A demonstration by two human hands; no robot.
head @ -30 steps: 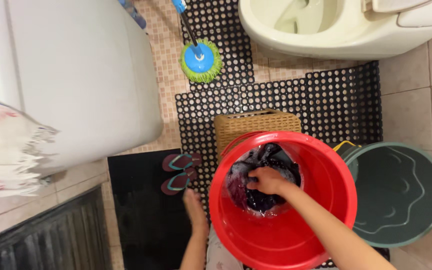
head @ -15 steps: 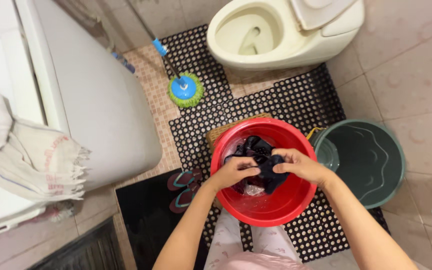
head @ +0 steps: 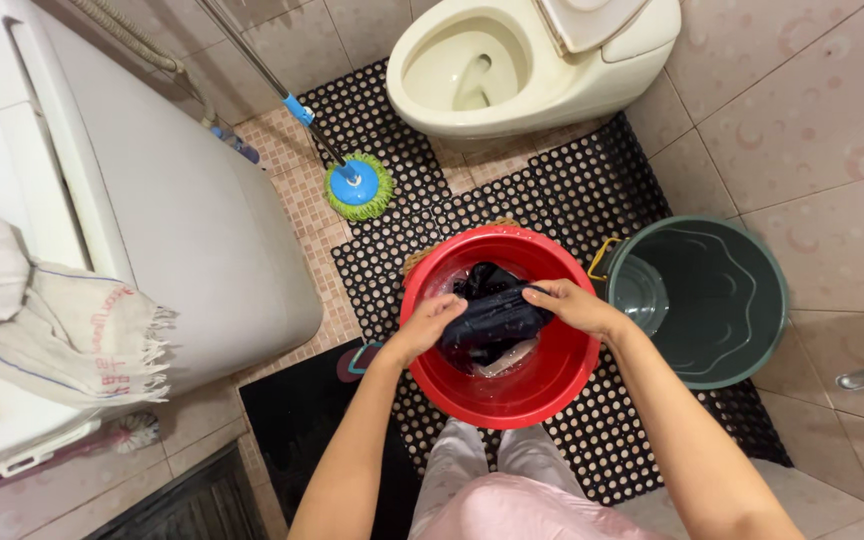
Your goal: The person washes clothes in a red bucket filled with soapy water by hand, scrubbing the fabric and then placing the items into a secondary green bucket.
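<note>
Your 2 hands fill the mouth of the red bucket (head: 512, 385), so little room is left inside its rim. The green bucket (head: 717, 300) stands just beside it on the right. The toilet (head: 522, 65) blocks the far edge of the black mat (head: 562, 200), the mop (head: 357, 187) its far-left corner, and the white washing machine (head: 182, 220) the left side.

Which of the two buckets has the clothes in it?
The red bucket, where the left hand and right hand grip a dark garment. The green bucket beside it holds only a small scoop.

No packages, labels, signs or screens show in this bathroom.
</note>
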